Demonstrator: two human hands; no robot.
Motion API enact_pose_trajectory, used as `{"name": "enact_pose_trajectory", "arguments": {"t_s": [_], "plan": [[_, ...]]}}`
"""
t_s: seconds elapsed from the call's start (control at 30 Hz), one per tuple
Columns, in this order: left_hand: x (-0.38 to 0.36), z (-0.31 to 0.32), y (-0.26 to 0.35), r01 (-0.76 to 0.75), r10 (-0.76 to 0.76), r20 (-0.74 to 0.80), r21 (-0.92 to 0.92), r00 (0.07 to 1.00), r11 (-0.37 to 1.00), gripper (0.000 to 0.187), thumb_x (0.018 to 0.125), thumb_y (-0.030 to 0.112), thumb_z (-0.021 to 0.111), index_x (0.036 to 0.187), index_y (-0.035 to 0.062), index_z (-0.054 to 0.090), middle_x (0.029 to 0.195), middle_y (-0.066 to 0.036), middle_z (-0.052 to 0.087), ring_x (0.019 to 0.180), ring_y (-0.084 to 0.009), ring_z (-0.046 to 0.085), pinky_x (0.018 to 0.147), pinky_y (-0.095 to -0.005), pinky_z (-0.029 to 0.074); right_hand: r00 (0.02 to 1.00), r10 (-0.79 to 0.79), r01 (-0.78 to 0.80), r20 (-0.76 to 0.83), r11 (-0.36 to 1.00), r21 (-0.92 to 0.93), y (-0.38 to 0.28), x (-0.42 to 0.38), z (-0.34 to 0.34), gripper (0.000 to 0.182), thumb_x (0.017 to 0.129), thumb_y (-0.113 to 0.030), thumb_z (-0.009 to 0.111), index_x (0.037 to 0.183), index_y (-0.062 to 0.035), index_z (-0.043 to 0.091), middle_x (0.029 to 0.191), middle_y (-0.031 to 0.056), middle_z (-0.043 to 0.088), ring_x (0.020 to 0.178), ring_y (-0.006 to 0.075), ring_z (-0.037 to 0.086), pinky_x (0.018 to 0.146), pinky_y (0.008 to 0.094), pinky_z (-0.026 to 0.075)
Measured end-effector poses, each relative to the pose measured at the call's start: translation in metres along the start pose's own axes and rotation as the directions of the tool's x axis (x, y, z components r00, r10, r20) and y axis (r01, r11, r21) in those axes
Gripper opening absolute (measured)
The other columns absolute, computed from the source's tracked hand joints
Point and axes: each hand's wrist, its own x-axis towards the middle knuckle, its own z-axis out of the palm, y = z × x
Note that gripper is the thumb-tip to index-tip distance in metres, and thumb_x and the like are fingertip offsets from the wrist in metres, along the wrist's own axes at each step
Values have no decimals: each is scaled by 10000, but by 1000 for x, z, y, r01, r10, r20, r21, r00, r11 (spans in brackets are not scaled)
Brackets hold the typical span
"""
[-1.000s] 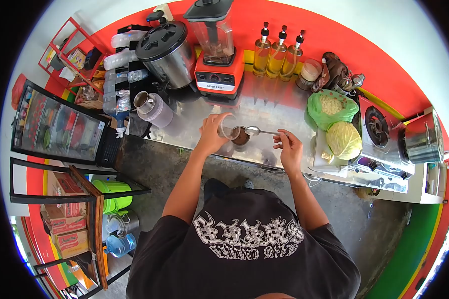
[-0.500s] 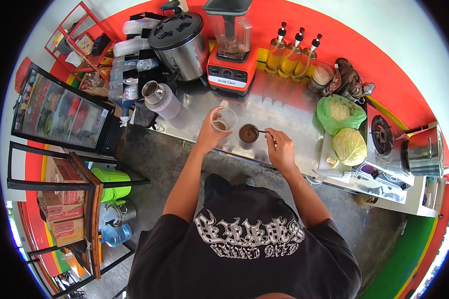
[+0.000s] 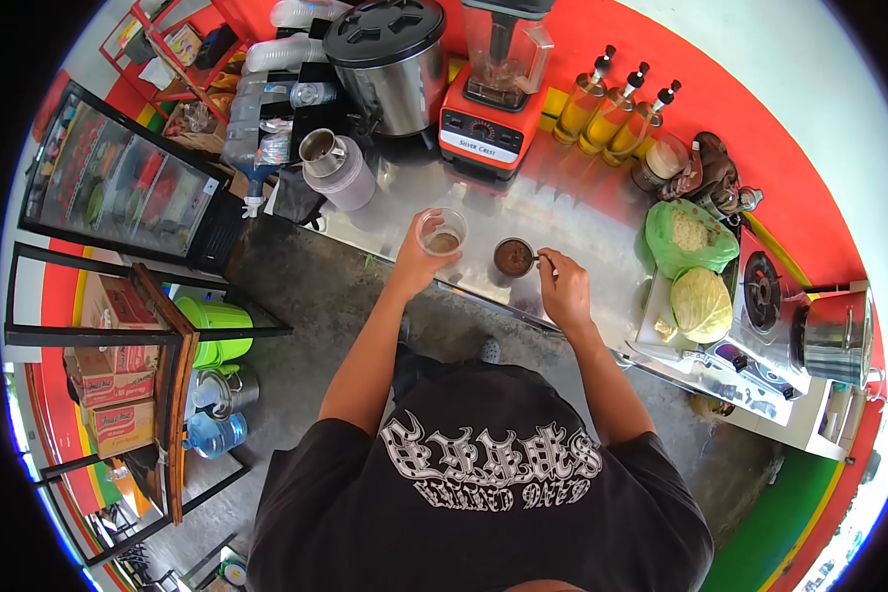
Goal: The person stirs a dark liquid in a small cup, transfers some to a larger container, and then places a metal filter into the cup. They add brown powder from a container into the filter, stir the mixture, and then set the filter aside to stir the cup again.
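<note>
My left hand is wrapped round a clear plastic cup with a little brownish content at its bottom, held over the front edge of the steel counter. To its right is a small round metal container filled with dark brown powder or grounds. My right hand pinches the short dark handle at the container's right side. The cup and the container are apart. Whether the container rests on the counter cannot be made out.
Behind stand a red blender, a large steel pot and oil bottles. A lilac jug is at the left. Cabbage, a green bag and a stove are on the right. A black-framed shelf stands left.
The view has shifted and tilted. The container now appears slightly farther right of the cup, with my right hand still at its handle. Both hands keep their holds.
</note>
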Motion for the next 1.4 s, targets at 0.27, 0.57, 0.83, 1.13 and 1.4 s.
{"name": "enact_pose_trajectory", "arguments": {"t_s": [0.27, 0.57, 0.83, 1.13, 1.4], "plan": [[1, -19, -26, 63, -48, -156, 93, 987, 994, 897, 753, 164, 949, 1500, 105, 456, 1431, -174, 536, 1359, -315, 538, 1067, -439, 509, 974, 223, -216, -38, 967, 131, 13, 9, 6, 193, 989, -113, 697, 1118, 21, 748, 951, 146, 769, 800, 188, 691, 704, 337, 551], [25, -34, -36, 6, 0, -214, 31, 977, 1000, 883, 705, 122, 963, 1450, 41, 496, 1358, -208, 599, 1311, -343, 594, 1080, -426, 503, 915, 392, -402, 99, 906, 131, 23, -6, 12, 444, 913, -149, 795, 1306, 4, 653, 975, 94, 723, 766, 180, 653, 703, 336, 537], [79, -43, -65, -79, 90, -94, 116, 992, 990, 903, 725, 109, 959, 1486, 57, 477, 1402, -219, 572, 1329, -333, 574, 1071, -417, 511, 906, 418, -423, 64, 898, 123, 28, -27, 38, 797, 807, -291, 908, 1456, -12, 538, 1224, 156, 648, 827, 212, 637, 760, 365, 557], [141, -41, -76, -60, 73, -106, 118, 992, 991, 867, 750, 111, 942, 1491, 89, 492, 1384, -188, 567, 1260, -272, 587, 1026, -383, 527, 859, 508, -511, 60, 849, 134, -1, -20, 50, 883, 759, -341, 942, 1477, -32, 530, 1295, 148, 573, 838, 187, 582, 779, 341, 538], [173, -49, -87, -37, 27, -114, -87, 993, 996, 1000, 755, 154, 960, 1553, 95, 360, 1465, -191, 464, 1303, -304, 547, 1098, -423, 472, 874, 486, -485, -16, 873, 49, 9, -23, 65, 970, 726, -367, 963, 1520, -55, 502, 1325, 154, 562, 938, 206, 575, 844, 344, 528]]}}
